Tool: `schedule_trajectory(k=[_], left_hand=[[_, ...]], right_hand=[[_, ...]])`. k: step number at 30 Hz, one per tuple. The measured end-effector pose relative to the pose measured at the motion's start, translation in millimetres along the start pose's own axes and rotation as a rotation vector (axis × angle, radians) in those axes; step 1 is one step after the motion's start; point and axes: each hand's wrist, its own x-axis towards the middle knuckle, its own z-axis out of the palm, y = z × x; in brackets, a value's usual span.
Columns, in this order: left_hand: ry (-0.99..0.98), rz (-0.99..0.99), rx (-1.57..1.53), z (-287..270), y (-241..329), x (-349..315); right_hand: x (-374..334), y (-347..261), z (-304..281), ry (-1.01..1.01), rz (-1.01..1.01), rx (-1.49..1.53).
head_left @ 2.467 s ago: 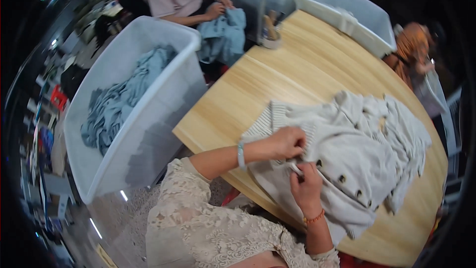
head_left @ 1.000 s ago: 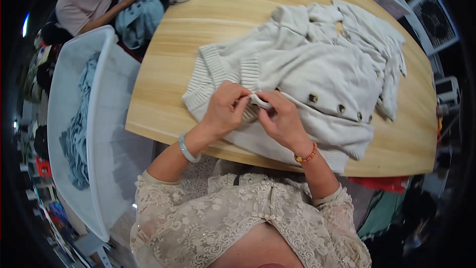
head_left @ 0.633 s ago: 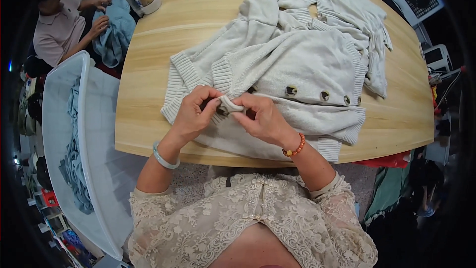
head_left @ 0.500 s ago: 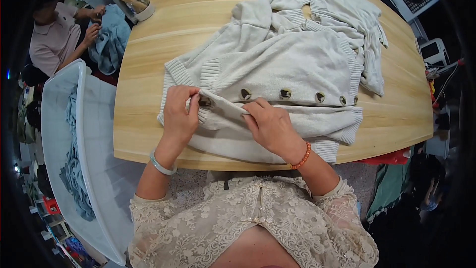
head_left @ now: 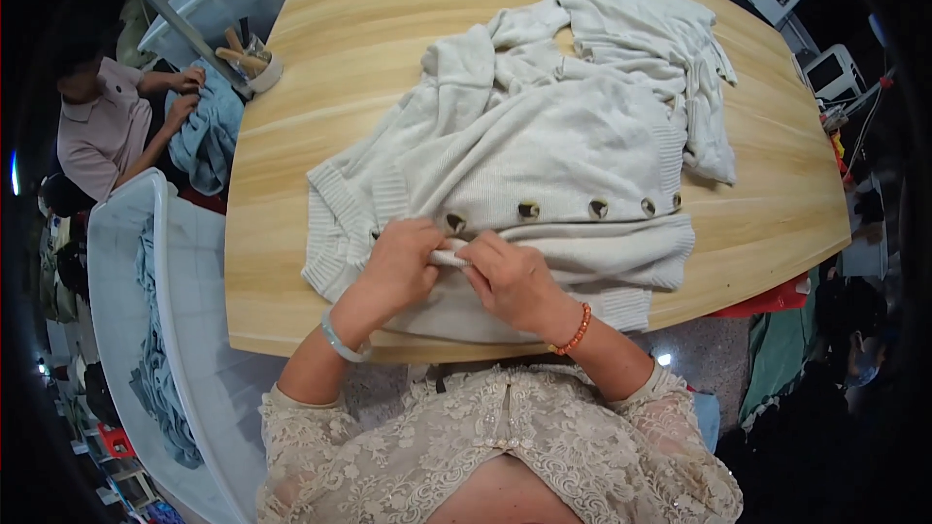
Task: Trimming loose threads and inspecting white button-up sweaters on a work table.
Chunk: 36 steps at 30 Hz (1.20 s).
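A cream knitted cardigan [head_left: 573,150] lies spread on the wooden table, its dark buttons [head_left: 527,209] in a row along the front band. My left hand [head_left: 400,262] is closed on the folded edge of the front band, just below the button nearest it. My right hand [head_left: 515,281] pinches the same edge close beside it, thumb and fingers together. A short stretch of knit shows between the two hands. What lies under my left fingers is hidden. Another cream knitted garment [head_left: 650,39] lies bunched beyond the cardigan at the far right.
A large white plastic bin [head_left: 165,262] with blue-grey clothing stands against the table's left side. A cup of tools [head_left: 257,70] sits at the far left edge of the wooden table [head_left: 388,29]. Beyond the bin, a co-worker [head_left: 107,116] handles a blue-grey garment [head_left: 209,136].
My left hand has moved right along the band, close to my right hand, which has shifted slightly left. The stretched edge between them is now short. The whole view has shifted a little.
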Motion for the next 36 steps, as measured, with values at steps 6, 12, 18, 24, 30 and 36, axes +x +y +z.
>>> schedule_trajectory(k=[6,12,18,24,30,36], left_hand=[[0.045,-0.386,-0.568,5,-8,22],[0.015,-0.35,-0.656,21,-3,31],[-0.053,-0.458,-1.072,8,-7,26],[-0.161,-0.234,-0.993,7,-12,18],[0.124,0.057,-0.277,24,-3,-1],[0.124,-0.069,-0.411,34,-1,-3]], right_hand=[[-4,4,-3,-0.113,0.036,-0.153],[-4,9,-6,-0.073,0.102,-0.155],[2,3,-1,0.136,0.053,-0.048],[0,8,-6,0.032,0.012,-0.166],[4,11,-13,-0.055,-0.018,-0.073],[-3,11,-21,-0.101,0.023,0.049]])
